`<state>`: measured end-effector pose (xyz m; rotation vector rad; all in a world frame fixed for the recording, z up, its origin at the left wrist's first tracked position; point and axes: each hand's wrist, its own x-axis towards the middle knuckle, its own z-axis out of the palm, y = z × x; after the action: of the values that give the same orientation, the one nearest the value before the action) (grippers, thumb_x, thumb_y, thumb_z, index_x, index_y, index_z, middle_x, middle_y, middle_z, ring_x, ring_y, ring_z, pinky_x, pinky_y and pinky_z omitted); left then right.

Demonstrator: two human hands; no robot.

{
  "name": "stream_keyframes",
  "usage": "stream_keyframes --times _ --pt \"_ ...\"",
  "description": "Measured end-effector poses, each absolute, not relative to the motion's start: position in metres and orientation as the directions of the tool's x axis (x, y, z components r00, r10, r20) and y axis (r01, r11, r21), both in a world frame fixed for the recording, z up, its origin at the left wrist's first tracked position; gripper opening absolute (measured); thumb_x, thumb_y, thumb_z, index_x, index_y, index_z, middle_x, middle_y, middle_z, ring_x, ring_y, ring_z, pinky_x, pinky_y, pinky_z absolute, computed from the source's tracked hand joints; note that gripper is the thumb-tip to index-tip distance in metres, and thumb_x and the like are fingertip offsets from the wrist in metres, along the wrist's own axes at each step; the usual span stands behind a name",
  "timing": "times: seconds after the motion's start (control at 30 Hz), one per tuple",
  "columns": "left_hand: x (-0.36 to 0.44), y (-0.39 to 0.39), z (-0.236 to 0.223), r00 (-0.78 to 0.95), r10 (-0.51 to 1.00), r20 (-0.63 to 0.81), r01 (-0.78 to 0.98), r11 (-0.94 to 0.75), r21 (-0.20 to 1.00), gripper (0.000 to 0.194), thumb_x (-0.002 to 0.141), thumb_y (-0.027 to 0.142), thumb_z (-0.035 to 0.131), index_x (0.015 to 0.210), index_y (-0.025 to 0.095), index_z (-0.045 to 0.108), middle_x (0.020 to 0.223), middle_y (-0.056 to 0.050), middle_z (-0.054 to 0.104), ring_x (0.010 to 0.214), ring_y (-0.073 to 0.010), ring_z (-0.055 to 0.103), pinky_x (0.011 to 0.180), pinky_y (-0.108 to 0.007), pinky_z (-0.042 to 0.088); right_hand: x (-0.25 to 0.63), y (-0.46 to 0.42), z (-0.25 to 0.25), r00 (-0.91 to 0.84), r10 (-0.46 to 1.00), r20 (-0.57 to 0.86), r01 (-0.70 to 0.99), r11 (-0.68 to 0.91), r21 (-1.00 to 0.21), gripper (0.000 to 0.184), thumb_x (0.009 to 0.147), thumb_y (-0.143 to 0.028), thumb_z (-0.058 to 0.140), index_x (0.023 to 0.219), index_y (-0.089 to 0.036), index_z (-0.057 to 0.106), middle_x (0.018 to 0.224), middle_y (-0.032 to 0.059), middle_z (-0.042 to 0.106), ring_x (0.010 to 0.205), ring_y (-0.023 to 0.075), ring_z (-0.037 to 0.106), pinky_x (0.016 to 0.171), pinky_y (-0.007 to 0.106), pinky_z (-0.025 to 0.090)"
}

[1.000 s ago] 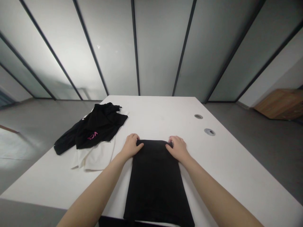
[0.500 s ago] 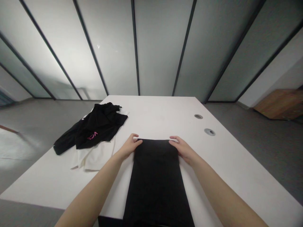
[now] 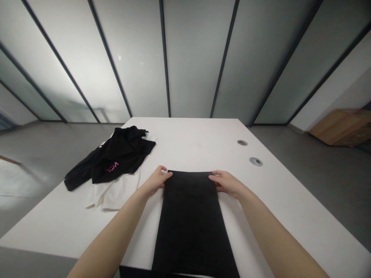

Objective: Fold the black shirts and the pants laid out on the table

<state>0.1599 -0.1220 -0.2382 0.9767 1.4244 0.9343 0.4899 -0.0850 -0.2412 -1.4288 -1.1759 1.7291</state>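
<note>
A long black garment (image 3: 191, 220), its kind not clear, lies flat and straight-sided from the table's near edge toward the middle. Its lower end runs out of the picture at the bottom. My left hand (image 3: 158, 180) pinches the far left corner between thumb and fingers. At the far right corner, my right hand (image 3: 227, 182) has its thumb on top and its fingers curled at the side edge. Between the two hands the far edge is stretched nearly straight.
On the table (image 3: 197, 143) to the left lies a heap of black clothing (image 3: 121, 154) with pink lettering, over a white garment (image 3: 116, 193). Two round cable grommets (image 3: 256, 161) are set in the tabletop at right. Frosted glass panels (image 3: 191, 58) stand behind.
My right hand has slid slightly to the right along with the garment's far right corner. The far edge now looks a little wider. My left hand is almost where it was.
</note>
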Motion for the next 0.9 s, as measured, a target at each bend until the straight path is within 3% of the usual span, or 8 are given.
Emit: stream_keyframes --times 0.1,0.23,0.43,0.53,0.7,0.8,0.9 --pt "0.16 -0.122 -0.239 -0.04 0.947 -0.319 0.062 0.321 0.945 0.05 0.081 0.044 0.084 0.107 0.025 0.045 0.066 0.01 0.055 0.049 -0.0081 0.049 0.046 -0.017 0.027 0.488 -0.085 -0.243 -0.176 0.909 -0.378 0.077 -0.37 -0.926 0.036 0.083 -0.026 0.083 0.114 -0.02 0.067 0.097 0.0081 0.078 0.081 0.0195 0.073 0.062 0.026 0.058" --pt "0.163 -0.119 -0.241 -0.15 0.956 -0.251 -0.049 0.247 0.968 0.054 0.082 0.047 0.082 0.109 0.027 0.039 0.068 0.009 0.058 0.054 -0.0106 0.057 0.051 -0.019 0.04 0.484 -0.083 -0.248 -0.042 0.955 -0.292 -0.018 -0.293 -0.956 0.042 0.086 -0.03 0.078 0.122 -0.027 0.057 0.086 0.0006 0.073 0.07 0.0171 0.069 0.055 0.024 0.052" --pt "0.155 -0.123 -0.235 0.07 0.901 -0.428 0.006 0.429 0.904 0.051 0.08 0.044 0.085 0.101 0.024 0.044 0.072 0.004 0.063 0.06 -0.0133 0.063 0.056 -0.024 0.051 0.493 -0.086 -0.246 -0.236 0.868 -0.437 0.061 -0.436 -0.898 0.03 0.086 -0.035 0.081 0.101 -0.024 0.057 0.086 0.0031 0.073 0.07 0.0155 0.068 0.061 0.026 0.055" --pt "0.154 -0.125 -0.236 0.095 0.9 -0.424 0.054 0.421 0.905 0.05 0.077 0.042 0.087 0.1 0.024 0.046 0.072 0.005 0.062 0.061 -0.014 0.063 0.054 -0.023 0.049 0.492 -0.087 -0.246 -0.244 0.877 -0.415 0.095 -0.404 -0.91 0.032 0.084 -0.035 0.081 0.101 -0.024 0.056 0.083 0.002 0.072 0.07 0.0172 0.069 0.06 0.027 0.054" --pt "0.162 -0.123 -0.238 -0.053 0.959 -0.278 0.033 0.28 0.96 0.047 0.082 0.042 0.083 0.103 0.025 0.045 0.071 0.007 0.059 0.055 -0.0095 0.056 0.049 -0.017 0.039 0.482 -0.086 -0.245 -0.034 0.973 -0.227 0.016 -0.227 -0.974 0.043 0.081 -0.032 0.078 0.116 -0.027 0.054 0.081 -0.0039 0.067 0.064 0.0138 0.062 0.052 0.022 0.048" --pt "0.161 -0.125 -0.234 0.047 0.964 -0.264 0.019 0.263 0.965 0.045 0.085 0.043 0.08 0.109 0.028 0.045 0.071 0.009 0.058 0.051 -0.0073 0.052 0.046 -0.014 0.033 0.486 -0.089 -0.237 -0.168 0.946 -0.275 0.048 -0.271 -0.961 0.044 0.084 -0.036 0.077 0.124 -0.029 0.058 0.083 -0.0035 0.068 0.066 0.0139 0.063 0.055 0.022 0.049" --pt "0.155 -0.131 -0.23 0.305 0.883 -0.356 0.094 0.345 0.934 0.043 0.084 0.046 0.08 0.11 0.027 0.052 0.072 0.009 0.056 0.048 -0.0074 0.052 0.044 -0.015 0.035 0.495 -0.094 -0.23 -0.389 0.823 -0.414 0.163 -0.381 -0.91 0.036 0.086 -0.039 0.079 0.118 -0.026 0.07 0.093 0.0027 0.073 0.072 0.0147 0.066 0.056 0.022 0.051"
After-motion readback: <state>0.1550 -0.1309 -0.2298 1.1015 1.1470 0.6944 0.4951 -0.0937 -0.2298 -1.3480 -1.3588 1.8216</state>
